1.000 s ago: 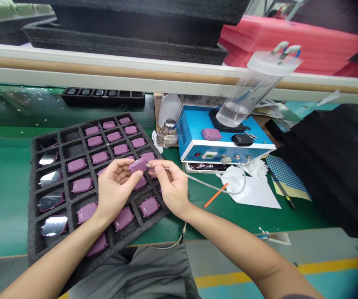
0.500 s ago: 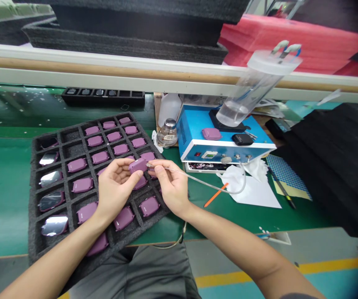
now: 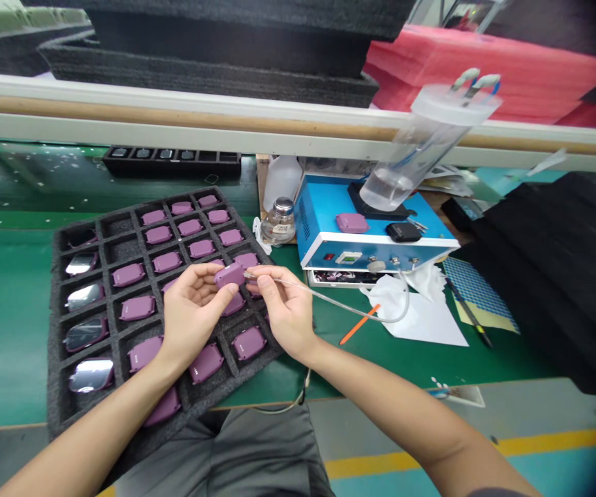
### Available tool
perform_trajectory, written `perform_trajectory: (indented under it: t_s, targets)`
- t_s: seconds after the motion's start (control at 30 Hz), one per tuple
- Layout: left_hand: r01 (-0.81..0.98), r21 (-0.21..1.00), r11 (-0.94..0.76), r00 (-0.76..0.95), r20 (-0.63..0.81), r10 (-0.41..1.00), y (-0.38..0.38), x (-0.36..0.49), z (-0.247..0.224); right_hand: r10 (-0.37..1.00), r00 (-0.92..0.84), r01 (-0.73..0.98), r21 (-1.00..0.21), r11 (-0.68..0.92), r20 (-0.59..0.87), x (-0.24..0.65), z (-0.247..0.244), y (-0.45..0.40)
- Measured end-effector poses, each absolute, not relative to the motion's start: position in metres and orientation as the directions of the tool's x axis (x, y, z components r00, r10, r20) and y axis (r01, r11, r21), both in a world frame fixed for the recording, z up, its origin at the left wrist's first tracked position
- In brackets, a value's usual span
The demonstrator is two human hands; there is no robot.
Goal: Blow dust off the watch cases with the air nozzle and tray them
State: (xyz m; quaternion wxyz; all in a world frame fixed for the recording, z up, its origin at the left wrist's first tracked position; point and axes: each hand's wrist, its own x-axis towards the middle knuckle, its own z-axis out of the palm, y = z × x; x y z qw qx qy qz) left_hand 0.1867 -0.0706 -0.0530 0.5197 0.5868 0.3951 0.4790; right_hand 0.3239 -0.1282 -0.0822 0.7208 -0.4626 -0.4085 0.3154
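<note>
Between the thumb and fingers of my left hand [image 3: 194, 301] is a purple watch case [image 3: 230, 275], held above the foam tray. My right hand [image 3: 288, 304] pinches the end of a clear thin tube [image 3: 329, 299], whose tip is at the right edge of that case. Whether the tip touches the case I cannot tell. Below both hands lies the black foam tray [image 3: 114, 331], its compartments holding several purple cases [image 3: 137, 308]. Along its left column, several pieces have dark glossy faces [image 3: 86, 334]. My hands and forearms hide part of the tray.
Right of the tray stands a blue machine [image 3: 323, 207] carrying a clear cylinder [image 3: 396, 176], a purple case [image 3: 352, 222] and a black block [image 3: 403, 231]. Beside it are a glass bottle [image 3: 277, 224], an orange stick [image 3: 360, 324], white paper [image 3: 432, 321] and stacked black foam [image 3: 561, 276].
</note>
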Motion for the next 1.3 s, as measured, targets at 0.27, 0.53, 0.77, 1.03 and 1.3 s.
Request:
perform_trajectory:
  t_s: [0.27,0.53,0.77,1.03,1.3]
  targets:
    - [-0.008,0.989,-0.151,0.227,0.149,0.962,-0.071,0.187,-0.051,0.833,0.47,-0.06,-0.932,0.358,0.29,0.324,-0.081,-0.128]
    - [-0.006,0.989,-0.147,0.224,0.145,0.964,-0.071,0.187,-0.051,0.833,0.469,-0.053,-0.932,0.359,0.294,0.324,-0.082,-0.129]
    - [-0.017,0.988,-0.155,0.233,0.154,0.96,-0.071,0.186,-0.05,0.833,0.466,-0.061,-0.928,0.367,0.299,0.324,-0.081,-0.129]
    - [0.038,0.986,-0.161,0.228,0.148,0.962,-0.078,0.185,-0.047,0.819,0.477,0.019,-0.935,0.354,0.32,0.325,-0.084,-0.134]
    - [0.621,0.665,-0.414,0.329,0.258,0.908,-0.011,0.122,-0.015,0.831,0.495,0.049,-0.964,0.263,0.252,0.323,-0.087,-0.146]
